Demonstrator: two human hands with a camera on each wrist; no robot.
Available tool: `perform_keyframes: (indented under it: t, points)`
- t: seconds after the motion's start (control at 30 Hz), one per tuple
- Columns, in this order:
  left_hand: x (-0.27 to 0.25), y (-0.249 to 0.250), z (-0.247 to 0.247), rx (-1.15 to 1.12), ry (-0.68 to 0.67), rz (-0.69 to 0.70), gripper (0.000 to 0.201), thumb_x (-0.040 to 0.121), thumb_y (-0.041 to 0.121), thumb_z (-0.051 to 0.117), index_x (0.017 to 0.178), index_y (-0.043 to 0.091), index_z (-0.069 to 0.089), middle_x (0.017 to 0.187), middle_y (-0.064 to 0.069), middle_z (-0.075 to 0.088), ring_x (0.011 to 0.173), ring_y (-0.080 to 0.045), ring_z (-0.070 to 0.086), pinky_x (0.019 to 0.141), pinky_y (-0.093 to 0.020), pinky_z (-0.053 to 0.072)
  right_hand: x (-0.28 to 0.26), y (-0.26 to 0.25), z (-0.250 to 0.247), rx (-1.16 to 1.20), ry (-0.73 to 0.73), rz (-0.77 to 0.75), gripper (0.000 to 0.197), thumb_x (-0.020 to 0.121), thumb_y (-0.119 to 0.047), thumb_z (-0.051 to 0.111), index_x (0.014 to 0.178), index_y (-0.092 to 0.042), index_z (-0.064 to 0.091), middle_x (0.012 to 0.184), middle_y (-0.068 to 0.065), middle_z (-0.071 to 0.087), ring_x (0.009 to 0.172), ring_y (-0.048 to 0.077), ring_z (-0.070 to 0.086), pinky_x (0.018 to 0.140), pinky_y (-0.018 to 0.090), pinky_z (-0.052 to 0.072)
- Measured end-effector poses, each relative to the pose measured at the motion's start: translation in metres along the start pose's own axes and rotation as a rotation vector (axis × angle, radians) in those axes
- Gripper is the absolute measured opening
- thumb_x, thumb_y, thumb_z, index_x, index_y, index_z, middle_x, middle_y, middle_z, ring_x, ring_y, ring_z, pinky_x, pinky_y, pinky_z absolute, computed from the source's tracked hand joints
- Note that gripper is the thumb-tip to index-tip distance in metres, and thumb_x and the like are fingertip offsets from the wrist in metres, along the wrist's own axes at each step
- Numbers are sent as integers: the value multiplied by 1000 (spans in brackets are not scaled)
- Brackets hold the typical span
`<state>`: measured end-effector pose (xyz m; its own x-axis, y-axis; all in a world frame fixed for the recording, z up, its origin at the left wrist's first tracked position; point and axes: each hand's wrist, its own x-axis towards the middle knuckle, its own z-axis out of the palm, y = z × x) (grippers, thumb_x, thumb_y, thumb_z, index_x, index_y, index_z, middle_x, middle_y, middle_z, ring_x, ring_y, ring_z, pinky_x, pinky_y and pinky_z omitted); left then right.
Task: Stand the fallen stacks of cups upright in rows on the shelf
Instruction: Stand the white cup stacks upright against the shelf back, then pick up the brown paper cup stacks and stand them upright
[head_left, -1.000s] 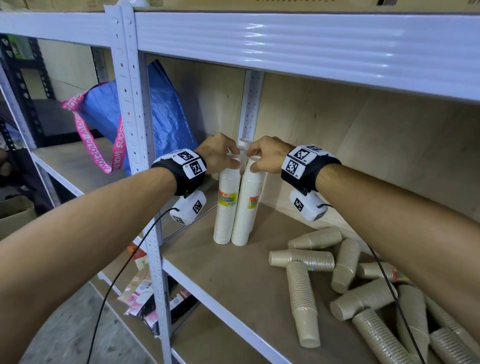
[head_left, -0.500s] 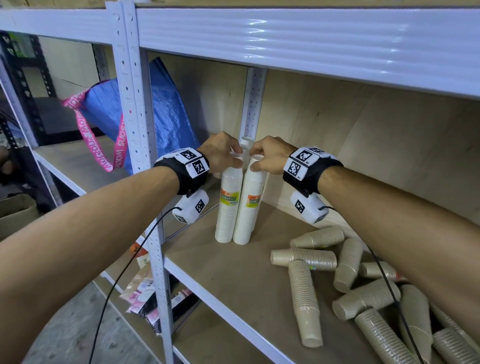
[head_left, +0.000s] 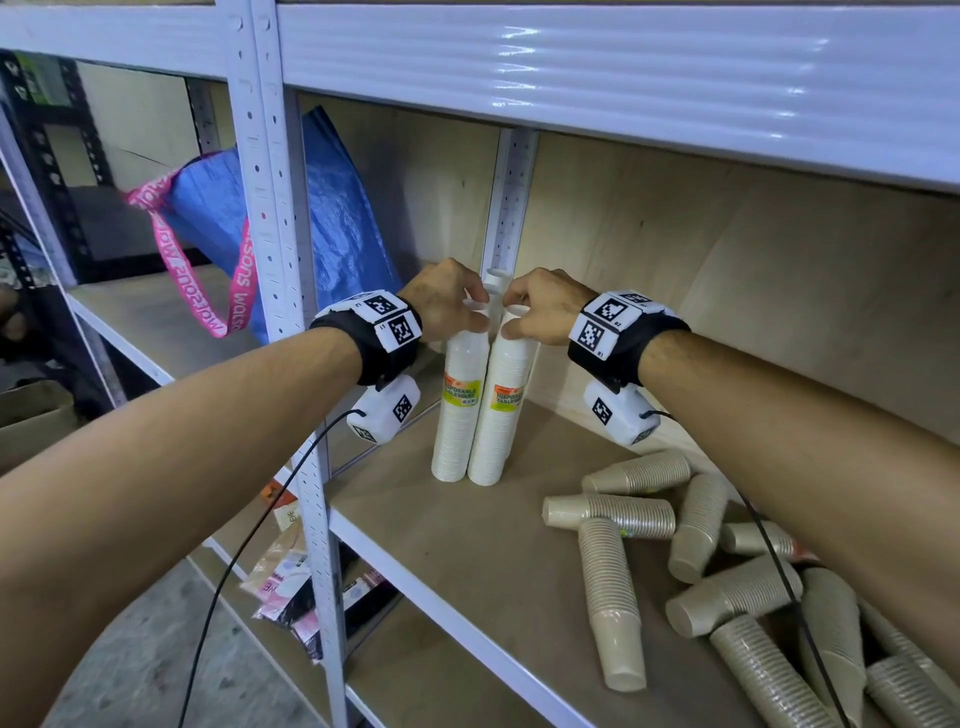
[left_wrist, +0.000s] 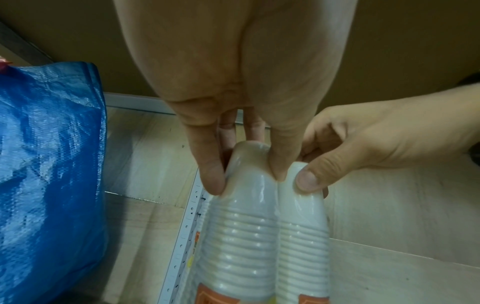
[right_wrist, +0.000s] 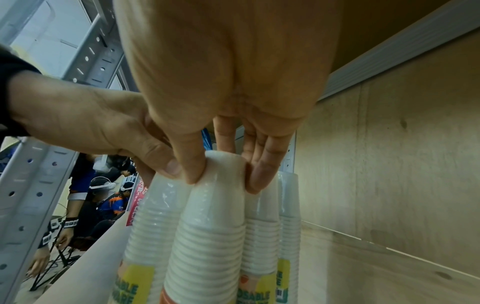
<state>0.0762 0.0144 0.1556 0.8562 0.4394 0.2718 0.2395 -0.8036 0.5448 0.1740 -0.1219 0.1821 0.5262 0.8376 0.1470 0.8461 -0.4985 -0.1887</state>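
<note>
Two white cup stacks in plastic wrap stand upright side by side near the shelf's (head_left: 457, 551) back left corner. My left hand (head_left: 451, 307) pinches the top of the left stack (head_left: 459, 421); in the left wrist view the hand (left_wrist: 246, 181) has thumb and fingers curled round the top cup (left_wrist: 242, 207). My right hand (head_left: 537, 306) pinches the top of the right stack (head_left: 502, 421), and the right wrist view shows the hand (right_wrist: 221, 181) gripping that stack (right_wrist: 213, 230). Further white stacks (right_wrist: 262, 214) stand behind. Several tan cup stacks (head_left: 613, 592) lie fallen at the right.
A blue bag (head_left: 337, 218) with pink straps leans on the neighbouring shelf to the left, past the white upright post (head_left: 270, 260). The upper shelf beam (head_left: 623, 67) hangs just above my hands. Bare board lies between the white stacks and the tan pile.
</note>
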Motion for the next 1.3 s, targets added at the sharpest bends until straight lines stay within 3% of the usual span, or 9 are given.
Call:
perform_keyframes:
  t: [0.13,0.23,0.37,0.53,0.7,0.83,1.0,1.17,1.3]
  points:
    - [0,1,0,-3,-6,0,32,81,25,77,111,15,69,118,-3,61,104,-21,58,83,-32,50,1,0,1,-6,26,13,36,82,-33,74,109,-10,67,105,6,65,86,20,57,55,23,34]
    - [-1,1,0,8,-6,8,32,81,26,77,110,15,69,116,-3,62,103,-21,59,83,-32,51,1,0,3,17,43,27,38,82,-33,74,110,-10,66,102,5,63,85,20,57,62,25,37]
    - [-1,1,-1,11,-2,11,30,81,26,77,108,15,70,113,-2,62,102,-21,60,81,-31,50,-1,-1,2,2,45,11,40,83,-34,72,115,-10,65,102,3,59,87,19,54,58,24,35]
    - [0,2,0,21,-7,7,29,82,25,76,109,15,70,115,-2,62,101,-20,59,80,-30,49,-3,1,0,-8,20,1,45,81,-31,73,121,-12,62,118,6,63,98,22,58,73,27,40]
    - [0,8,-1,51,-16,-3,32,83,25,76,113,15,69,122,-4,60,106,-21,57,83,-31,48,-4,5,-6,-20,41,14,48,80,-33,72,121,-12,63,118,7,63,102,23,60,83,32,51]
    - [-2,15,-3,82,-39,13,45,82,34,75,123,19,65,130,-5,58,112,-23,56,86,-32,47,-10,12,-16,6,102,28,48,82,-38,71,123,-16,63,113,1,60,94,18,55,75,26,42]
    - [-3,40,-12,55,36,112,59,82,43,74,134,23,55,125,-5,60,101,-19,57,83,-28,46,-25,31,-27,11,172,59,38,83,-37,70,113,-15,67,98,-2,57,92,20,59,72,26,41]
    - [0,76,-8,26,93,233,54,83,44,71,133,29,55,122,-6,62,101,-13,57,87,-26,46,-51,56,-26,17,164,144,30,83,-30,68,108,-14,70,96,-1,59,93,22,60,76,27,46]
    - [-7,102,17,20,14,330,54,84,41,70,134,29,54,113,0,60,99,-13,56,84,-25,46,-76,77,-14,48,126,254,26,81,-34,68,103,-21,68,97,0,65,91,22,63,80,32,53]
